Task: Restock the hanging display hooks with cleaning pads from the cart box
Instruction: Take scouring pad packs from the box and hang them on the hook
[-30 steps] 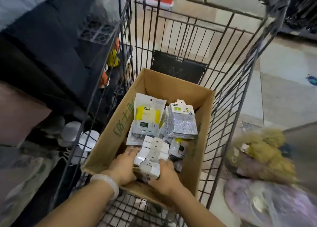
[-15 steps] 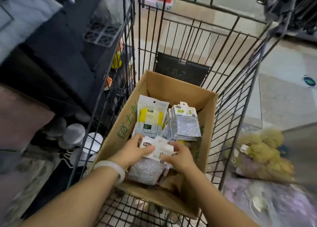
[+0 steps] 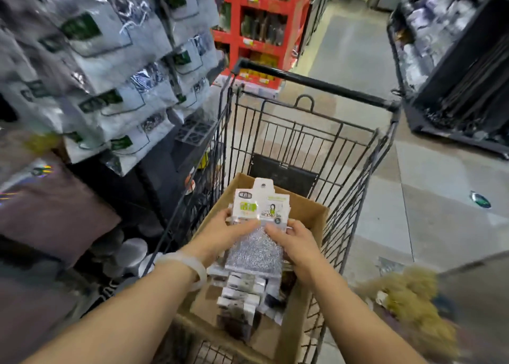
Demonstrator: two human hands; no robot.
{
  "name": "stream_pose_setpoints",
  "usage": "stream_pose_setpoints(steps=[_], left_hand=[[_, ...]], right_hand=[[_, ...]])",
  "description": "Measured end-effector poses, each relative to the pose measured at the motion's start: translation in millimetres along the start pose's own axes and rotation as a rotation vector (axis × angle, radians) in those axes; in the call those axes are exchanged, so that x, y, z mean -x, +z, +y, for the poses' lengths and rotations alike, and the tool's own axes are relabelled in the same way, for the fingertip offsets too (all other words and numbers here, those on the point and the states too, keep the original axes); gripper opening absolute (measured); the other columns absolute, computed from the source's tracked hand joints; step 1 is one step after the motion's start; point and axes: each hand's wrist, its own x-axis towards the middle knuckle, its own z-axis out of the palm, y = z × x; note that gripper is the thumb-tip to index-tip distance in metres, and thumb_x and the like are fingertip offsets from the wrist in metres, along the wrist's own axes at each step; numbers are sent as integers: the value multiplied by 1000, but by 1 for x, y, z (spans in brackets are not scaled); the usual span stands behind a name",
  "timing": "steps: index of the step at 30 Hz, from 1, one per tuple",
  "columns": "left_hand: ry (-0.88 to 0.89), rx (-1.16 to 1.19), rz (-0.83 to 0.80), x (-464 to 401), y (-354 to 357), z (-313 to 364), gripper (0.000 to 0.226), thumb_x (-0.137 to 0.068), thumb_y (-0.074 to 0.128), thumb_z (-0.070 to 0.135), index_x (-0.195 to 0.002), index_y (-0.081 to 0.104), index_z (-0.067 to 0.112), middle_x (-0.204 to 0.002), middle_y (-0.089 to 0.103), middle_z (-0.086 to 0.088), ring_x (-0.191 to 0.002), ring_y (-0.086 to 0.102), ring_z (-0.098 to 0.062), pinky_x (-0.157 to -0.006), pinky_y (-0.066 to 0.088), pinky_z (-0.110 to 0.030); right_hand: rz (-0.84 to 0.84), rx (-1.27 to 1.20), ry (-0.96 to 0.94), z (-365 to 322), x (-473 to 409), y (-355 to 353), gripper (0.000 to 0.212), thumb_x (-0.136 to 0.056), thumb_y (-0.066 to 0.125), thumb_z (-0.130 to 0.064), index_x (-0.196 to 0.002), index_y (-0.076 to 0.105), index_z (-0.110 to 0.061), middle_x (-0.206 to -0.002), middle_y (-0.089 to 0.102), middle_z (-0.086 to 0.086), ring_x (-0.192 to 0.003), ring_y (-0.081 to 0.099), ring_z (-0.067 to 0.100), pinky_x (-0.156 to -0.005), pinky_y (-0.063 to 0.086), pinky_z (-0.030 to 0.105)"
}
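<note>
A stack of silver cleaning pads (image 3: 257,239) with white header cards is held upright above the cardboard box (image 3: 311,215) in the wire cart (image 3: 316,132). My left hand (image 3: 220,233) grips the stack's left edge. Its right edge is gripped by my right hand (image 3: 296,242). More packets (image 3: 242,295) lie in the box under the stack. Hanging display packets (image 3: 115,69) fill the rack at upper left, blurred; their hooks are hidden.
A red shelf unit (image 3: 259,27) stands beyond the cart. A dark display rack (image 3: 457,69) is at the right across the aisle floor (image 3: 429,187). Fluffy yellow items (image 3: 413,297) sit at lower right. Metal bowls (image 3: 126,253) lie low left of the cart.
Both hands lifted the pad stack out of the box and raised it upright. The view tilted up, bringing the hanging display and the aisle into sight.
</note>
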Motion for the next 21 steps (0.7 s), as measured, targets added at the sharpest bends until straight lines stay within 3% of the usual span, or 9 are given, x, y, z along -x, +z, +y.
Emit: stream_pose_setpoints(steps=[2,4,7,9,15,19,21], left_hand=[[38,-9,47,16,5,10,40,-72,78,28,-108,60,29,-108,70,4,-98,66,-14,-89,51,-34],[64,53,120,34,11,17,46,-72,79,27,-113,59,24,-107,69,2,-99,65,-18,-91,50,-39],[143,113,220,61,20,23,40,-74,77,28,-109,60,23,-100,69,7,-88,66,-7,-67,51,-17],[203,134,299,83,28,24,33,-75,76,30,-104,62,28,-97,70,11,-83,66,-2,-58,47,-11],[366,204,418,149,35,21,22,-83,69,23,-100,63,34,-82,72,25,-74,67,9,-56,48,-7],[397,238,558,211,22,13,21,-84,68,18,-99,62,32,-92,74,12,-81,69,-3,-66,55,-18],[438,226,634,246,12,10,22,-84,68,20,-99,61,34,-96,71,11,-81,68,-2,-67,54,-16]], right_hand=[[-26,39,-44,-11,7,-3,29,-80,71,-11,-105,56,-12,-113,67,13,-104,64,27,-92,51,40],[-63,113,-91,-20,16,-5,45,-79,72,-21,-118,52,-11,-117,64,8,-106,62,23,-94,50,40],[-139,200,-187,-30,34,-7,48,-81,71,-27,-122,47,-18,-119,61,0,-103,60,13,-84,52,31],[-184,215,-254,-34,50,-8,52,-81,70,-25,-126,45,-21,-118,61,-2,-101,59,8,-75,49,23],[-267,196,-361,-42,93,10,50,-80,71,-21,-123,47,-23,-113,64,-4,-99,62,11,-77,50,26],[-418,201,-405,-41,135,42,48,-81,70,-18,-124,48,-18,-114,65,-1,-98,64,12,-71,51,23],[-479,221,-424,-40,158,61,47,-82,69,-18,-123,47,-17,-114,64,1,-97,64,13,-71,53,25]])
